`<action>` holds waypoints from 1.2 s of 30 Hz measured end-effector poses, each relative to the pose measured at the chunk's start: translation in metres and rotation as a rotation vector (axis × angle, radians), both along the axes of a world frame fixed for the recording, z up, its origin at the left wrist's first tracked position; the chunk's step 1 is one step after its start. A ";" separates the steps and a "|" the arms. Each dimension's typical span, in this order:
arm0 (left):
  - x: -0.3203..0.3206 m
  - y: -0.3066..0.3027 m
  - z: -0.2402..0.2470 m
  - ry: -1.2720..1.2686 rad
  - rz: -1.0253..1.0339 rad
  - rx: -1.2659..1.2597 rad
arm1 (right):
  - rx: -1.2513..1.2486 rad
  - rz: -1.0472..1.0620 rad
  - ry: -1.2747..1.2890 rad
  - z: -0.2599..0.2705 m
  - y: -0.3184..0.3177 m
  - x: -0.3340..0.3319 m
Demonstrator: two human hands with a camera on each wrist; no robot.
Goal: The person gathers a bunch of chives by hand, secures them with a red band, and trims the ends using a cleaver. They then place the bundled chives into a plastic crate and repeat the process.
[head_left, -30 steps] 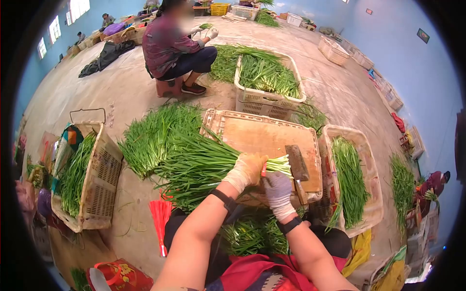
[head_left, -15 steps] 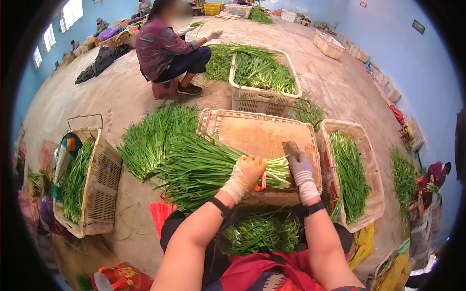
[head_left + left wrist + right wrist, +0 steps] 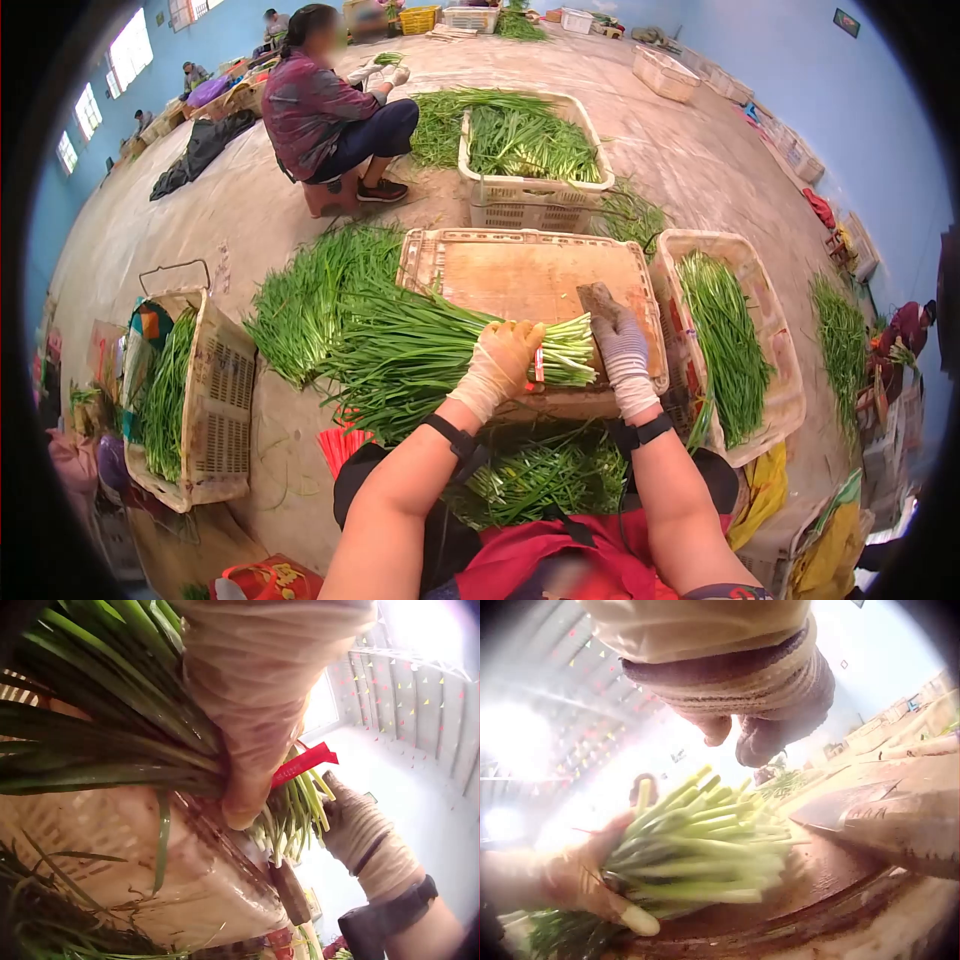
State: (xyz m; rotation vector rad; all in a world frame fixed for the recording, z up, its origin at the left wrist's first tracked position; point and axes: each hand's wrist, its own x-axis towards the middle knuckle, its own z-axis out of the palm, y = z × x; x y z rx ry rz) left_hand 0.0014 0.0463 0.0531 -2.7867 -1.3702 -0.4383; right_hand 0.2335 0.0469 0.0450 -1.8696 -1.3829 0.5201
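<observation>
My gloved left hand (image 3: 505, 360) grips a thick bundle of garlic chives (image 3: 420, 335) around its stems, on the near part of a wooden board (image 3: 530, 270). A red band (image 3: 306, 766) circles the stems beside that hand. The pale cut ends point right. My right hand (image 3: 622, 350), in a striped glove, is close beside these ends, its fingers loosely bent with nothing held. Below it a cleaver (image 3: 855, 806) lies on the board, its wooden handle (image 3: 289, 892) jutting past the near edge. In the head view the right hand covers most of the cleaver.
A crate of chives (image 3: 728, 350) stands right of the board, another crate (image 3: 225, 400) at left. Loose chives (image 3: 315, 300) lie on the floor. Beyond the board are a full crate (image 3: 535, 185) and a person (image 3: 320, 120) on a low stool.
My right hand has moved from the near side of the bundle, by the band, to its cut ends over the cleaver. My left hand keeps its grip on the chives.
</observation>
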 end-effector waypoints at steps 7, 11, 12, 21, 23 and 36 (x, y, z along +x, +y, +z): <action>0.000 -0.001 -0.014 -0.072 -0.010 0.106 | -0.148 0.198 0.397 -0.070 0.031 -0.001; -0.001 -0.003 -0.011 -0.088 -0.013 0.086 | -0.137 0.126 0.461 -0.035 0.020 -0.017; -0.001 -0.003 -0.009 -0.082 -0.014 0.065 | -0.102 0.088 0.494 -0.041 0.021 -0.017; -0.001 0.000 -0.001 -0.057 -0.016 -0.037 | -0.498 0.516 0.590 0.019 -0.051 0.047; 0.000 0.002 0.002 -0.029 -0.002 -0.067 | -0.619 0.627 -0.041 0.048 -0.075 0.019; -0.001 0.007 -0.008 -0.144 0.045 -0.044 | 0.435 0.547 -0.773 0.026 -0.048 -0.091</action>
